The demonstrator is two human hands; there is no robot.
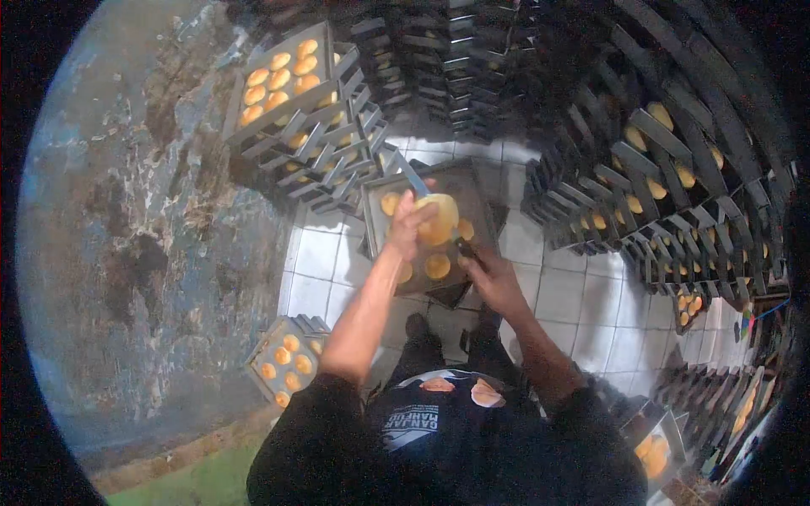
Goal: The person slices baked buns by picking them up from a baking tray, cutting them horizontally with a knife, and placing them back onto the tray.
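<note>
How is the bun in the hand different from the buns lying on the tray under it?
The bun in the left hand is lifted clear above the tray; the tray buns lie flat on it. The held bun looks paler yellow and bigger, being nearer the camera; the tray buns look more orange. A knife touches only the held one. All are round.

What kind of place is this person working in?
Probably a small bakery: stacked trays of round buns sit on a tiled floor, and the left hand holds a bun over another tray.
</note>
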